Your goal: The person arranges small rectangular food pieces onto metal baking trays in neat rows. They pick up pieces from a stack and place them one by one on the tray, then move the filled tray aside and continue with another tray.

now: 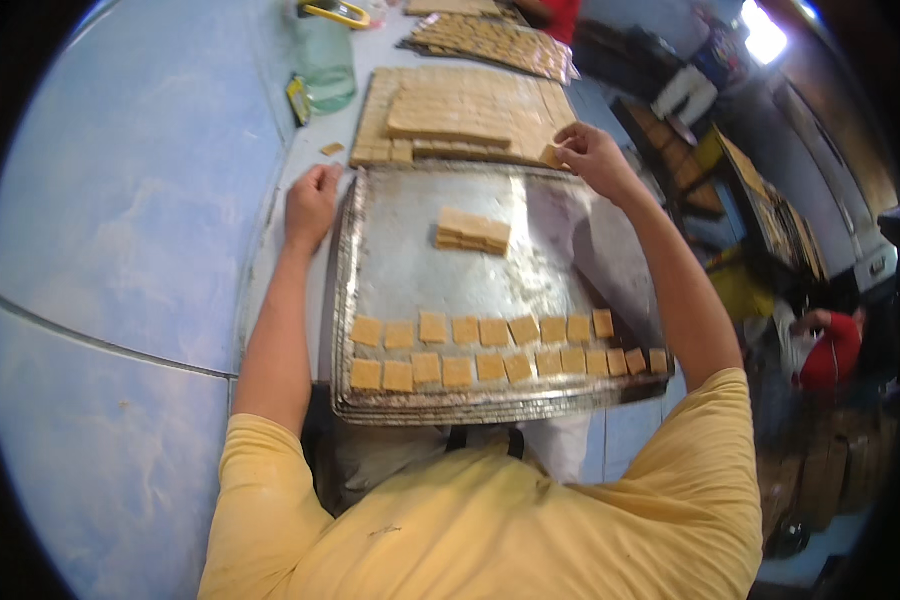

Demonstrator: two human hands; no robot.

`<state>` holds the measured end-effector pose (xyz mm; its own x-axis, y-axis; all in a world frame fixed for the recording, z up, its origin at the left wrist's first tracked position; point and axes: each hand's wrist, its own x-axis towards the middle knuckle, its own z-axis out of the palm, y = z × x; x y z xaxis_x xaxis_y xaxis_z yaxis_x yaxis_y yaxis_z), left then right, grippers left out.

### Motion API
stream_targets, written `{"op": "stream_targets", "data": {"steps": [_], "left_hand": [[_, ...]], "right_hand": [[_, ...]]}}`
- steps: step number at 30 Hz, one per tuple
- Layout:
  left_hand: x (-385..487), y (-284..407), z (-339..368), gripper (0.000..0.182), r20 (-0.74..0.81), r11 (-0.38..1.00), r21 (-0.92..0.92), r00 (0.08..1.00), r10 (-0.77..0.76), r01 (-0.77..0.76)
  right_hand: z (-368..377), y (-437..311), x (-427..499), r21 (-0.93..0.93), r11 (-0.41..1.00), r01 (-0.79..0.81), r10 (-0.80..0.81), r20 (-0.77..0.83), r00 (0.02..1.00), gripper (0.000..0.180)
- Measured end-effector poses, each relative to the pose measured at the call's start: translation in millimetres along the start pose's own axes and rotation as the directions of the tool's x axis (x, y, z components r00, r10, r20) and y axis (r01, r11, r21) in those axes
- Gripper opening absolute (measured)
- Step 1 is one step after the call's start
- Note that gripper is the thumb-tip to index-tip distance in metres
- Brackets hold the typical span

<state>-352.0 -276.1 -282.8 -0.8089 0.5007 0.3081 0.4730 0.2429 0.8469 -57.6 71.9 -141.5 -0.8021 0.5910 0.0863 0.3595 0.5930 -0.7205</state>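
My right hand [596, 159] pinches a small dough square [550, 156] at the near right corner of a large scored dough slab [465, 82]. Past the left rim of a metal baking tray [397, 277], my left hand [313, 206] is curled up, with nothing visible in it. Mid-tray lies a short stack of dough strips [472, 229]. Two rows of flat dough squares [493, 331] run along the tray's near side, spaced slightly apart. On the slab rests a thicker layered dough block [450, 120], cut into sections.
More trays are stacked beneath the top one. A green translucent container [326, 71] and a yellow-and-black object [298, 100] stand at the back left, near a loose dough scrap [332, 148]. Farther back lies a filled tray [487, 45]. People are at the right, one in red [831, 351].
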Motion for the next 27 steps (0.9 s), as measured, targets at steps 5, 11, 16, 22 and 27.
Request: {"op": "stream_targets", "data": {"steps": [5,11,16,22,27], "left_hand": [[2,-6,-1,0.042,0.037,0.999,-0.035,0.999,-0.009,0.010],[5,-12,0,0.040,0.062,0.998,0.056,0.998,0.028,-0.032],[9,5,-7,0.032,-0.018,0.998,-0.010,0.998,-0.058,0.058],[-21,116,-13,0.029,0.489,0.904,-0.082,0.773,0.403,-0.420],[-41,181,6,0.027,0.692,0.856,0.026,0.627,0.357,-0.516]], "right_hand": [[-49,-27,-130,-0.020,0.999,-0.026,0.032,0.329,0.944,0.013],[-75,-24,-224,-0.153,0.987,-0.039,0.104,0.441,0.891,0.017],[-78,-30,-239,-0.282,0.959,-0.019,0.095,0.258,0.962,0.023],[-33,-65,-179,-0.229,0.939,0.257,-0.214,0.195,0.957,0.022],[46,-81,-126,-0.319,0.869,0.378,-0.354,0.133,0.926,0.029]]}}
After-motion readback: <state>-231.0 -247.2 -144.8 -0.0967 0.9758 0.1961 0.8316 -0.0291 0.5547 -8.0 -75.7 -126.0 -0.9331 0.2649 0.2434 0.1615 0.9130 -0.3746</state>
